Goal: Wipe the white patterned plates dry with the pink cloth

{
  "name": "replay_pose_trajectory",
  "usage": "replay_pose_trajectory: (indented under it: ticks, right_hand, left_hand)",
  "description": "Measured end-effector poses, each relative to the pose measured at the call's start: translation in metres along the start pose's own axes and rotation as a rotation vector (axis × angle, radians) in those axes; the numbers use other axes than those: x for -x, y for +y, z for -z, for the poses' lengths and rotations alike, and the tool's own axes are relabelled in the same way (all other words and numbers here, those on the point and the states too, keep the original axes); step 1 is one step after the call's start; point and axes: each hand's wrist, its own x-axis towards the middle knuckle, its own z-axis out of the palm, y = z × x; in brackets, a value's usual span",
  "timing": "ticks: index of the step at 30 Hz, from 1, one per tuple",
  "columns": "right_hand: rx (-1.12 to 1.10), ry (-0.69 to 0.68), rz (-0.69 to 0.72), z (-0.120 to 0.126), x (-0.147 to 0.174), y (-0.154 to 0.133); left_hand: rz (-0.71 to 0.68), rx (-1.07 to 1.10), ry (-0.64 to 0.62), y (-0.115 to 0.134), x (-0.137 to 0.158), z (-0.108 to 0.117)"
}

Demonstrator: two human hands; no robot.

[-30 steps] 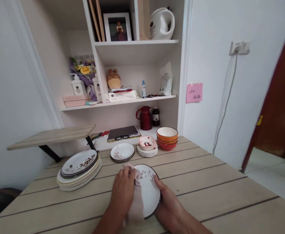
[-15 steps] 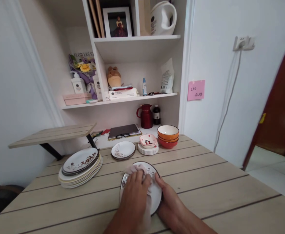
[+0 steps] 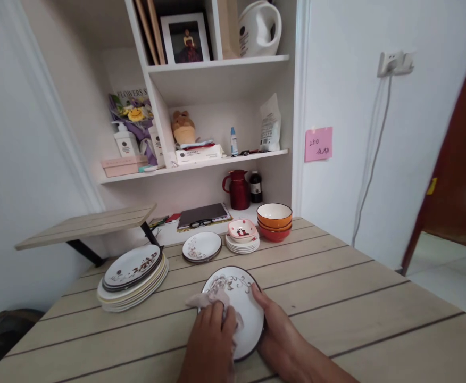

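A white pump bottle (image 3: 126,142) carries a dark round mark over print too small to read. Just right of it, a card behind the flowers (image 3: 135,113) reads "FLOWERS S", its last part cut off by the shelf wall. Below, a stack of plates (image 3: 132,266) stands on the table (image 3: 336,303). A white box (image 3: 199,154) on the shelf bears tiny lettering that cannot be made out. The left hand (image 3: 211,336) bunches a pale cloth (image 3: 209,299) against the face of a dark-rimmed plate (image 3: 249,314), which is held over the near part of the table, in front of the smaller plates (image 3: 201,247). The right hand (image 3: 277,325) grips the plate's right edge, thumb on top. Farther right, a pink note (image 3: 318,144) on the wall shows a handwritten "250" above a scrawl that is hard to read.

Half a second ago the left hand covered the plate's upper left; now it is lower, baring the brown flower pattern, and a cloth corner pokes past the left rim. The right hand's hold looks the same.
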Motion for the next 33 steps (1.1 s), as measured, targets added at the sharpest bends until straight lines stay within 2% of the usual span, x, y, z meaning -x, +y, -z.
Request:
replay_pose_trajectory:
  ticks: [3, 6, 8, 11, 14, 18, 20, 23, 26, 28, 33]
  right_hand:
    - [0.02, 0.01, 0.005, -0.005, 0.005, -0.002]
    - [0.009, -0.024, 0.031, -0.006, 0.007, -0.004]
    - [-0.003, -0.054, 0.041, -0.005, 0.005, -0.004]
    - [0.006, -0.048, 0.052, 0.0, 0.001, -0.003]
    - [0.014, -0.02, 0.05, 0.004, -0.002, -0.002]
    - [0.021, -0.033, 0.043, 0.004, 0.0, -0.001]
    - [0.04, -0.042, 0.069, 0.004, 0.002, -0.001]
    - [0.104, 0.014, 0.171, 0.006, 0.005, -0.001]
    - [0.198, 0.121, 0.307, 0.014, 0.006, -0.003]
    - [0.239, 0.146, 0.347, 0.02, 0.007, -0.005]
    - [0.316, 0.216, 0.273, 0.025, -0.003, -0.012]
  left_hand:
    - [-0.009, -0.016, 0.023, 0.015, -0.015, 0.004]
    - [0.003, 0.011, -0.034, 0.022, -0.04, 0.006]
    - [0.042, 0.048, -0.077, 0.018, -0.053, 0.006]
    - [0.173, 0.094, -0.121, 0.003, -0.062, 0.007]
    - [0.23, 0.1, -0.15, -0.009, -0.056, 0.007]
    - [0.207, 0.086, -0.102, -0.013, -0.035, 0.009]
    - [0.183, 0.134, -0.121, -0.013, -0.025, 0.014]
    - [0.131, 0.256, -0.15, -0.015, -0.015, 0.025]
    - [0.099, 0.364, -0.11, -0.015, -0.011, 0.033]
    - [0.095, 0.417, -0.088, -0.013, -0.011, 0.034]
    - [0.191, 0.501, -0.069, -0.014, -0.013, 0.029]
